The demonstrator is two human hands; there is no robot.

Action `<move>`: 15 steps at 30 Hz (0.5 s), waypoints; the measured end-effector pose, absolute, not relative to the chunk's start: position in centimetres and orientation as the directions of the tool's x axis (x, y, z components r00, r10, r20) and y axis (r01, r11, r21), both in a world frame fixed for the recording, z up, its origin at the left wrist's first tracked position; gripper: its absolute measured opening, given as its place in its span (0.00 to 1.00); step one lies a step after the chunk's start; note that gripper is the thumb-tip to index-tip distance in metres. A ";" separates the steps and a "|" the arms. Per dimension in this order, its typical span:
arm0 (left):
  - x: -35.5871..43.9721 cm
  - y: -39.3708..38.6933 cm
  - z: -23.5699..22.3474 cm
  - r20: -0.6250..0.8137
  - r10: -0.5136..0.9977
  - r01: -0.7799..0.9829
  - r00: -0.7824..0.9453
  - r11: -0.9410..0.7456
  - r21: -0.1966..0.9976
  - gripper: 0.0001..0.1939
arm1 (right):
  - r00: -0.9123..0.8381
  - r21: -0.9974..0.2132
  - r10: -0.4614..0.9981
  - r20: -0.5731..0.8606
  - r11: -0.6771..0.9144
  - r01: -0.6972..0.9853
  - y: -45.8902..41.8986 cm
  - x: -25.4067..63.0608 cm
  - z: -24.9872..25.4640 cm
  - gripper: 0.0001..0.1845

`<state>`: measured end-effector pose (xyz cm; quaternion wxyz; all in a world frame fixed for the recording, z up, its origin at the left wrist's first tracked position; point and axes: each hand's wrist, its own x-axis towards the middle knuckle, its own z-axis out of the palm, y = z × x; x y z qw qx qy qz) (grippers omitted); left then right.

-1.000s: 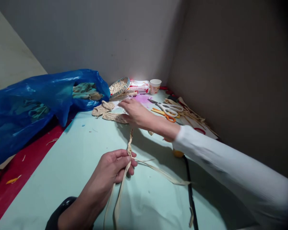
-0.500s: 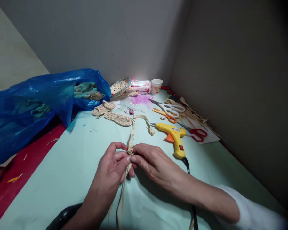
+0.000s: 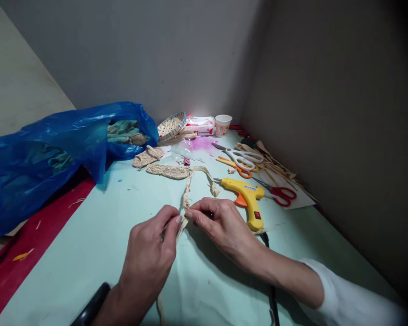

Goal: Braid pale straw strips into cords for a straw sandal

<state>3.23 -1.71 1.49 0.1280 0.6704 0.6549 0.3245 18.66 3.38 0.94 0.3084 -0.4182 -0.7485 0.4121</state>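
Note:
A cream braid [image 3: 187,192] of flat plant-fibre strips runs down the table from beside an oval woven piece [image 3: 167,171]. At the braid's near end my left hand [image 3: 151,249] is closed, thumb and forefinger pinching a strip. Just to the right, my right hand [image 3: 224,226] is also closed, its thumb and forefinger pinching the braid's lower end where the loose strips start. One loose strip [image 3: 182,228] slants down between the hands. The rest of the strips is partly hidden behind my left hand.
A yellow glue gun [image 3: 250,194] with a black cord lies right of my hands. Beyond it are white scissors [image 3: 243,156], orange scissors [image 3: 241,171] and red scissors [image 3: 283,195]. A blue plastic bag [image 3: 71,127] fills the left; a small basket [image 3: 172,126] and paper cup [image 3: 223,125] stand at the back.
My left hand has turned palm-down and drawn slightly down and left from the braid. My right hand has shifted its pinch, and the loose strips have spread.

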 end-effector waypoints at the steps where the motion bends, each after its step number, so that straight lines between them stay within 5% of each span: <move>1: 3.3 -1.8 1.4 0.356 0.933 0.822 -0.046 -0.168 0.545 0.08 | -0.449 -0.886 0.887 0.112 0.293 0.359 3.3 18.6 0.9 0.13; 5: 3.6 -2.3 0.8 0.589 0.802 0.863 0.102 -0.366 0.349 0.07 | -0.430 -0.953 0.900 0.077 0.193 0.234 3.3 18.3 0.6 0.14; 12: 4.3 -3.3 -0.1 0.640 0.712 0.929 0.289 -0.369 -0.010 0.08 | -0.436 -0.997 0.898 -0.051 -0.020 0.077 3.5 18.1 0.6 0.17; 15: 4.4 -3.5 0.0 0.674 0.662 0.923 0.327 -0.376 -0.077 0.09 | -0.406 -0.998 0.913 -0.044 -0.020 0.064 3.6 18.1 1.0 0.17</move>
